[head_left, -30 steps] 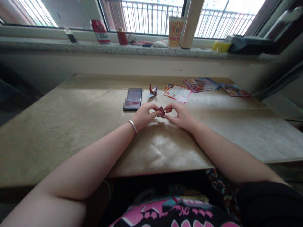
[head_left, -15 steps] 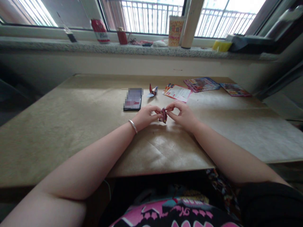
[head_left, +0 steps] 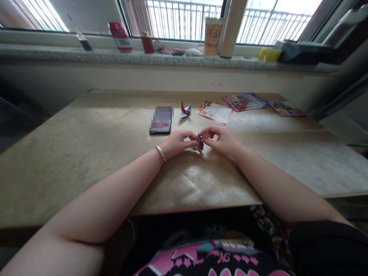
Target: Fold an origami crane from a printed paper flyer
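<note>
Between my hands, just above the table (head_left: 86,153), is a small piece of folded paper (head_left: 199,145) with a dark red and multicoloured print. My left hand (head_left: 178,142), below a silver bangle, pinches it from the left with thumb and fingers. From the right, my right hand (head_left: 220,138) grips its upper edge between thumb and fingertips, the other fingers curled. Parts of the paper are hidden by the fingertips. Beyond my hands stands a folded paper crane (head_left: 185,110) in red, white and blue. A dark phone (head_left: 161,120) lies to the left of it.
Printed sheets (head_left: 215,112) lie behind my right hand, with a stack of colourful leaflets (head_left: 245,102) and another leaflet (head_left: 285,108) farther right. On the windowsill (head_left: 172,61) stand a red can (head_left: 120,37), a red bottle (head_left: 147,43), a patterned cup (head_left: 213,37) and a yellow object (head_left: 269,55).
The folded paper has shifted slightly down and turned a little in my fingers. My right hand's fingers have curled in more around its upper edge. Other things stay in place.
</note>
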Tool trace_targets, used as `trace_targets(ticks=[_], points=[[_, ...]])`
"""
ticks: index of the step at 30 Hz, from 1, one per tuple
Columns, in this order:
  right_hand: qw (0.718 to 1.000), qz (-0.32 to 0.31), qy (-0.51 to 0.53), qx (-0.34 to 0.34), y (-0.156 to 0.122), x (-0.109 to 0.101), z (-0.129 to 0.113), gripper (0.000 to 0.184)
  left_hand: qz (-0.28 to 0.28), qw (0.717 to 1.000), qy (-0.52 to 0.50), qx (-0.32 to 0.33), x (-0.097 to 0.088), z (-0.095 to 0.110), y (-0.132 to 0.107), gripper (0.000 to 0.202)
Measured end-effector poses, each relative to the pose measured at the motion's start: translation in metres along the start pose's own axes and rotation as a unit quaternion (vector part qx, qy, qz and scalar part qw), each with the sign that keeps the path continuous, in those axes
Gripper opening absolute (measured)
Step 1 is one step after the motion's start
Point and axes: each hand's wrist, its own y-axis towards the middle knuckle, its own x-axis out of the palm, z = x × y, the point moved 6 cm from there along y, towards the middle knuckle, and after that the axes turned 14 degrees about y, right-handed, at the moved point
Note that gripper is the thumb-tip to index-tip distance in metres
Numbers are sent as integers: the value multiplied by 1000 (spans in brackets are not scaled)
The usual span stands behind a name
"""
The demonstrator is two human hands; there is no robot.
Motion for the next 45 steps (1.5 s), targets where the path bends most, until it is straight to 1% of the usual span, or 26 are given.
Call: trace_targets(ticks=[2, 4, 8, 14, 19, 24, 27, 32, 37, 41, 45], points=[[999, -14, 18, 26, 0, 1, 2, 15, -14, 1000, -4, -7, 1, 2, 0, 30], [999, -20, 31, 38, 0, 2, 3, 14, -28, 1000, 0, -13, 1, 5, -1, 32], [998, -20, 42, 45, 1, 3, 4, 9, -49, 999, -5, -25, 1, 9, -2, 34], [998, -24, 43, 48, 0, 3, 3, 7, -60, 997, -37, -17, 4, 8, -3, 36], [996, -15, 57, 69, 2, 2, 8, 10, -54, 996, -68, -25, 5, 8, -2, 35], [992, 2, 88, 89, 3, 2, 13, 14, -44, 985, -155, -54, 8, 5, -1, 36], [992, 13, 88, 87, 3, 3, 13, 13, -31, 980, -183, -66, 11, 4, 0, 33], [992, 22, 91, 86, 3, 4, 16, 12, -4, 980, -182, -84, 15, 5, 0, 25], [990, 29, 107, 88, 3, 4, 20, 14, 18, 976, -190, -105, 18, 7, 0, 28], [989, 34, 116, 84, 3, 3, 20, 15, 11, 976, -186, -110, 16, 8, -1, 34], [991, 39, 94, 83, 3, 1, 20, 14, -4, 974, -187, -125, 15, 6, -3, 42]])
